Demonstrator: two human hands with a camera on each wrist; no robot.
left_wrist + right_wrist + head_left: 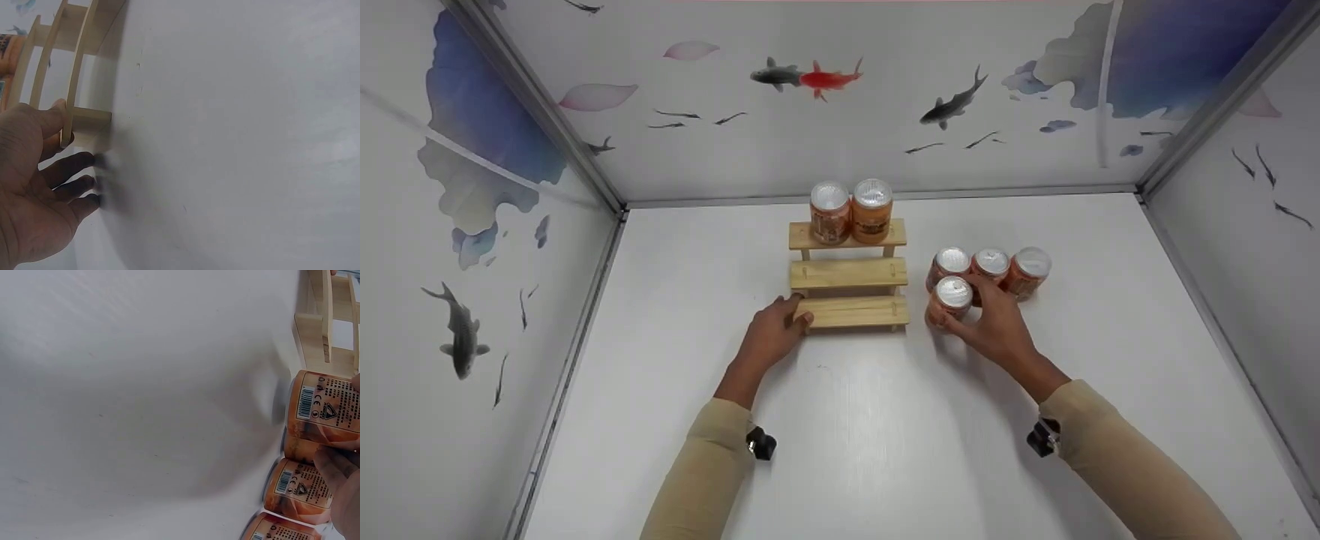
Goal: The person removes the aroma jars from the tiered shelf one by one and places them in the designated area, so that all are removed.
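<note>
A three-tier wooden display rack (851, 312) stands on the white table. My left hand (772, 330) pinches the left end of its lowest shelf, thumb above and index finger beneath; the other fingers (70, 169) hang loosely off it in the left wrist view. To the right of the rack, my right hand (997, 324) grips an orange can (952, 295) with a silvery top, thumb on the near side. In the right wrist view, printed text and a barcode show on this can (323, 408). Whether its base touches the table is hard to tell.
Behind the held can stand three similar cans (1029, 271) in a row, close together. Two more cans (830, 214) sit side by side on the rack's top shelf. White panels with painted fish (952, 105) enclose the table at the back and sides.
</note>
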